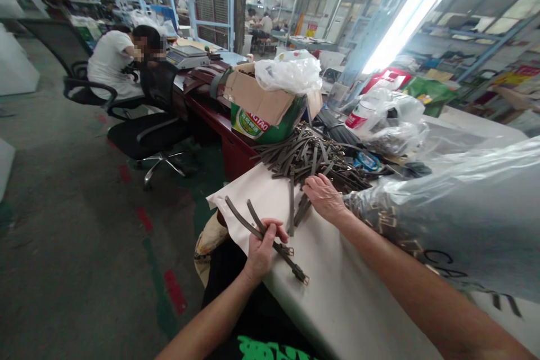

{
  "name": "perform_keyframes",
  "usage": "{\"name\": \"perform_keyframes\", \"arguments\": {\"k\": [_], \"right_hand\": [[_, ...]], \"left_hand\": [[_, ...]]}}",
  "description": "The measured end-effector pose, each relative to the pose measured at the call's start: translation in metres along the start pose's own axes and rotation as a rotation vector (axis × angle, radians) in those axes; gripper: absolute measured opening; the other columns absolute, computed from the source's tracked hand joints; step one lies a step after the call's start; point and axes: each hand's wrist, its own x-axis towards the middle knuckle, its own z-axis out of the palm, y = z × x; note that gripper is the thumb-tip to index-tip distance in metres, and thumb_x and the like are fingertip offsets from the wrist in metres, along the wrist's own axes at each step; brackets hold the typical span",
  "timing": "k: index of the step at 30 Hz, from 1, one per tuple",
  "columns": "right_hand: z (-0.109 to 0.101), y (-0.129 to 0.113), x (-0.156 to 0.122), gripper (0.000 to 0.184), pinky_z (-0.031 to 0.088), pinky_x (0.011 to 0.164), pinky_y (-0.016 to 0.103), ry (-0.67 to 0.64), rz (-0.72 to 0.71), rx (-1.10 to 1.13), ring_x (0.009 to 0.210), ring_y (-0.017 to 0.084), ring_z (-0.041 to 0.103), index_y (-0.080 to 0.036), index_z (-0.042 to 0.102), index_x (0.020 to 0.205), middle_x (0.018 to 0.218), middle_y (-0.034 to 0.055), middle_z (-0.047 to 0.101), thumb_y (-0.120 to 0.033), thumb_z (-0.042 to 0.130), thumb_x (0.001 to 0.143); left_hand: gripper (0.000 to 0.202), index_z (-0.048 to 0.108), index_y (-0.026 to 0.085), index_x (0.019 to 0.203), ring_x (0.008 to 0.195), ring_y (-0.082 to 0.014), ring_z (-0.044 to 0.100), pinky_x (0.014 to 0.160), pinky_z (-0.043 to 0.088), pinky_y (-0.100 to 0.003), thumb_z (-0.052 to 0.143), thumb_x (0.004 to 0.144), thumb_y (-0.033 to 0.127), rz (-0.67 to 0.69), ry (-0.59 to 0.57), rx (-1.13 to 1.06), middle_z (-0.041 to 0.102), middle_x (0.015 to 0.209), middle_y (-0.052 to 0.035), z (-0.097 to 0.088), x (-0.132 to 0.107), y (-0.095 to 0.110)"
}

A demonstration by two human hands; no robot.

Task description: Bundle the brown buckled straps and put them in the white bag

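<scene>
My left hand [262, 250] is closed around two narrow dark grey-brown buckle straps [243, 219]. Their plain ends point up and away to the left; the metal buckles [304, 279] hang toward the lower right, above the pale table covering. A big heap of similar straps [306, 149] lies at the far side of the covering. At the heap's near edge, my right hand [324, 198] has its fingers curled down onto a strap [302, 211]; the fingertips are partly hidden. One more strap [291, 202] lies lengthwise between the two hands.
Behind the heap stands a green carton [270, 118] topped with a plastic bag [291, 70]. A large clear bag of metal buckles [382, 216] lies beside my right forearm. An office chair [147, 132] and a seated person in white [112, 62] are at left.
</scene>
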Motion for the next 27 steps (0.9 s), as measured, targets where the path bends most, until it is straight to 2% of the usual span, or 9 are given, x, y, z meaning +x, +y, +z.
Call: {"name": "perform_keyframes", "arguments": {"k": [2, 5, 9, 11, 13, 15, 20, 24, 27], "right_hand": [[-0.002, 0.004, -0.002, 0.020, 0.034, 0.112, 0.041, 0.029, 0.007, 0.020, 0.102, 0.024, 0.055, -0.015, 0.066, 0.092, 0.100, 0.0101, 0.064, -0.007, 0.048, 0.091], [-0.010, 0.006, -0.010, 0.021, 0.036, 0.110, 0.041, 0.126, 0.032, 0.100, 0.094, 0.022, 0.055, -0.015, 0.063, 0.091, 0.095, 0.0099, 0.063, -0.004, 0.044, 0.091], [-0.025, -0.014, -0.012, 0.025, 0.040, 0.106, 0.035, 0.176, -0.059, 0.281, 0.086, 0.018, 0.056, -0.016, 0.059, 0.089, 0.088, 0.0072, 0.062, -0.004, 0.038, 0.093], [-0.028, -0.030, -0.008, 0.025, 0.038, 0.107, 0.038, 0.144, -0.174, 0.318, 0.091, 0.018, 0.058, -0.015, 0.061, 0.096, 0.097, 0.0079, 0.065, -0.004, 0.038, 0.094], [-0.026, -0.043, -0.003, 0.031, 0.035, 0.109, 0.043, 0.102, -0.294, 0.297, 0.106, 0.021, 0.058, -0.015, 0.061, 0.112, 0.117, 0.0106, 0.065, -0.004, 0.040, 0.093], [-0.023, -0.051, 0.003, 0.035, 0.035, 0.108, 0.043, 0.054, -0.356, 0.260, 0.114, 0.022, 0.056, -0.015, 0.060, 0.119, 0.125, 0.0118, 0.062, -0.003, 0.041, 0.092], [-0.026, -0.051, 0.015, 0.020, 0.033, 0.106, 0.041, -0.159, -0.349, 0.176, 0.087, 0.020, 0.057, -0.015, 0.062, 0.091, 0.091, 0.0068, 0.063, -0.008, 0.044, 0.094], [-0.034, -0.049, 0.017, 0.015, 0.035, 0.097, 0.039, -0.230, -0.336, 0.194, 0.095, 0.023, 0.055, -0.015, 0.060, 0.098, 0.100, 0.0085, 0.061, -0.011, 0.054, 0.084], [-0.030, -0.049, 0.018, 0.014, 0.034, 0.092, 0.040, -0.236, -0.364, 0.150, 0.090, 0.022, 0.054, -0.014, 0.061, 0.095, 0.095, 0.0093, 0.061, -0.011, 0.049, 0.088]], "left_hand": [[0.030, 0.062, 0.015, 0.097, 0.067, -0.0114, 0.062, 0.066, 0.051, -0.025, 0.057, 0.095, 0.045, 0.008, -0.001, -0.019, 0.064, 0.072, -0.0005, -0.001, 0.001, -0.003], [0.030, 0.061, 0.015, 0.099, 0.069, -0.0124, 0.061, 0.063, 0.052, -0.026, 0.057, 0.096, 0.045, -0.016, -0.013, -0.058, 0.064, 0.074, -0.0016, -0.002, 0.001, -0.005], [0.032, 0.061, 0.015, 0.098, 0.067, -0.0114, 0.060, 0.061, 0.053, -0.025, 0.057, 0.095, 0.047, -0.044, -0.007, -0.095, 0.062, 0.073, -0.0012, -0.001, 0.001, -0.004], [0.033, 0.061, 0.015, 0.095, 0.066, -0.0102, 0.059, 0.062, 0.051, -0.023, 0.059, 0.094, 0.047, -0.030, -0.002, -0.094, 0.063, 0.072, -0.0011, 0.001, 0.000, -0.002], [0.033, 0.060, 0.015, 0.093, 0.063, -0.0094, 0.058, 0.059, 0.049, -0.021, 0.061, 0.093, 0.048, -0.017, 0.005, -0.106, 0.063, 0.071, -0.0008, 0.002, -0.001, 0.000], [0.034, 0.059, 0.015, 0.091, 0.057, -0.0089, 0.056, 0.056, 0.047, -0.020, 0.061, 0.093, 0.049, -0.020, 0.010, -0.134, 0.062, 0.066, 0.0003, 0.002, -0.003, 0.000], [0.037, 0.055, 0.016, 0.088, 0.050, -0.0084, 0.052, 0.051, 0.042, -0.020, 0.065, 0.088, 0.052, -0.041, 0.089, -0.228, 0.060, 0.060, 0.0018, -0.001, -0.003, -0.001], [0.034, 0.056, 0.017, 0.090, 0.053, -0.0089, 0.053, 0.054, 0.043, -0.020, 0.065, 0.089, 0.049, -0.033, 0.125, -0.268, 0.060, 0.060, 0.0016, -0.002, 0.000, 0.000], [0.034, 0.056, 0.016, 0.088, 0.052, -0.0093, 0.054, 0.054, 0.044, -0.020, 0.069, 0.086, 0.048, -0.038, 0.178, -0.297, 0.058, 0.057, 0.0026, -0.001, 0.001, 0.002]]}}
